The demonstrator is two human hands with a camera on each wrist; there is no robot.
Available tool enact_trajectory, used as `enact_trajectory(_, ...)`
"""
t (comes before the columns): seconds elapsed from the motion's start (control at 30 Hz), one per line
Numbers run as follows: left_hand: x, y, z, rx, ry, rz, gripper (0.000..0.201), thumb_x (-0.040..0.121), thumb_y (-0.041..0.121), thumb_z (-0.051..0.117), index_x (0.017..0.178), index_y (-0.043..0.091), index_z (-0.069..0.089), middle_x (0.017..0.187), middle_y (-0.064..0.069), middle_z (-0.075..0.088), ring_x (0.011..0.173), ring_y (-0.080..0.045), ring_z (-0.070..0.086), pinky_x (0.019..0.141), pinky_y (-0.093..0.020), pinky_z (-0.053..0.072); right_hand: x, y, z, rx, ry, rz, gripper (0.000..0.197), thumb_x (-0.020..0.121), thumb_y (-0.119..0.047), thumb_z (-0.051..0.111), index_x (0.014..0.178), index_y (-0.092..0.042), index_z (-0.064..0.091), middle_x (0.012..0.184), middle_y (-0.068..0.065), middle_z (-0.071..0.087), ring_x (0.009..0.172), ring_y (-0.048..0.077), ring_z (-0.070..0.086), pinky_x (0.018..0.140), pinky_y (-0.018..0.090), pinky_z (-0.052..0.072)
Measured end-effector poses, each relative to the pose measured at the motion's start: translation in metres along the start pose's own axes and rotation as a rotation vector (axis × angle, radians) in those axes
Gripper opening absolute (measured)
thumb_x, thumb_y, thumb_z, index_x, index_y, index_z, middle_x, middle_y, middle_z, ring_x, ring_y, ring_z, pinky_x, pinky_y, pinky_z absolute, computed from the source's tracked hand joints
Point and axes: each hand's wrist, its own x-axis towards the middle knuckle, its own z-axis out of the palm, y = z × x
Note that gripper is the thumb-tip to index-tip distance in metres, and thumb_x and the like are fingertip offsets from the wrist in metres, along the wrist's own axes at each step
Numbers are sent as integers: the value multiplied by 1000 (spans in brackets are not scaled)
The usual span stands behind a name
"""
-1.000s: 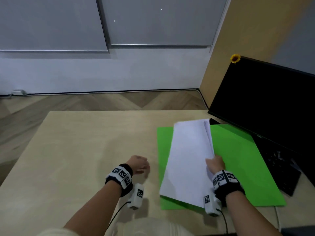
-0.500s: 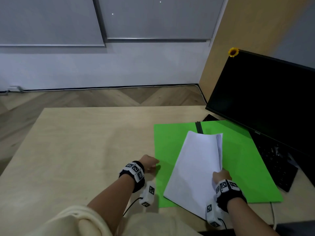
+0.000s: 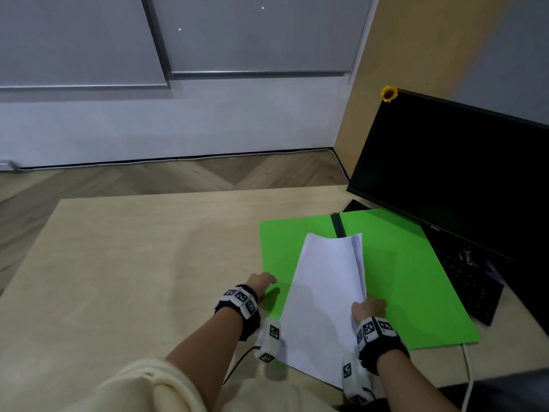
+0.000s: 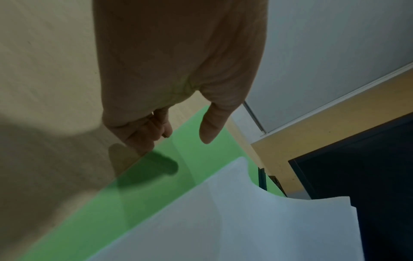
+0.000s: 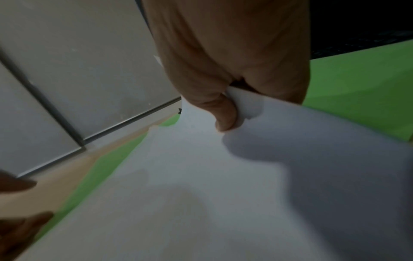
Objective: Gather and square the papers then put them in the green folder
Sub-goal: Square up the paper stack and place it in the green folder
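Head view, right hand [image 3: 368, 306] pinching papers [image 3: 323, 298]

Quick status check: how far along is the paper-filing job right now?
Gathering looks done: the papers form one stack, pinched by the right hand above the green folder, which lies flat on the desk. In hand: the left hand reaches the folder's left edge, apparently to open it. Left: opening the folder and sliding the stack inside.
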Motion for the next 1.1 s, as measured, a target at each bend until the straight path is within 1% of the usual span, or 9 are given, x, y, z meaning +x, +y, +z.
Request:
enact_trajectory(0.23,3,1,12,-78,-11,-48,61,79,19,62,130,-8,42,77,-8,47,57,-25,46,53,-28,35,-2,8,2,30,22,-27,42,86,3,46,127,15,47,135,32,49,122,43,52,100,40,44)
enact_trajectory(0.3,4,2,18,-118,-66,-50,74,69,23,66,133,-3,39,116,-15,54,94,-37,62,77,-38,50,-4,8,-1,23,1,-29,44,89,0,45,132,11,45,138,29,48,125,42,50,101,41,42)
enact_trajectory(0.37,1,7,25,-158,-85,-35,74,73,22,67,137,0,37,139,-15,43,121,-38,50,98,-45,44,-5,7,-5,14,-6,-30,45,89,-2,45,133,10,45,139,28,48,126,42,49,102,41,42)
enact_trajectory(0.5,-15,15,23,-160,66,18,71,69,27,68,129,-4,46,115,-16,52,85,-30,52,64,-35,44,0,8,-11,-1,-27,-30,47,90,-4,47,135,10,43,141,28,47,127,41,49,101,40,42)
enact_trajectory(0.6,-7,7,11,-149,142,7,62,73,28,62,123,-7,52,110,-19,59,81,-29,50,55,-29,36,2,8,-16,6,-32,-24,48,91,-5,47,137,9,40,142,27,45,128,40,48,100,39,43)
enact_trajectory(0.77,-9,8,3,-204,91,22,66,67,27,59,124,-7,54,98,-18,63,77,-29,51,60,-31,34,-1,6,-12,28,-87,-33,53,91,-7,49,139,10,37,144,26,43,130,39,46,103,39,41)
enact_trajectory(0.9,-14,10,-16,-162,117,-21,62,73,27,56,126,-4,51,136,-23,53,122,-38,53,77,-37,38,-11,0,-5,32,-132,-56,55,91,-8,51,140,10,36,145,26,41,132,39,44,106,40,39)
enact_trajectory(1.0,-13,6,-38,-153,135,-45,61,75,26,55,129,-1,46,135,-21,50,112,-35,51,93,-42,43,-21,-6,4,5,-165,-86,53,90,-9,50,139,9,37,143,27,44,130,39,46,104,39,40)
enact_trajectory(1.1,-14,-4,-64,-150,194,-53,64,72,26,58,130,-1,46,128,-19,52,100,-33,48,90,-43,45,-35,-15,18,-3,-207,-124,52,90,-10,51,137,11,39,140,27,47,127,38,49,101,38,42)
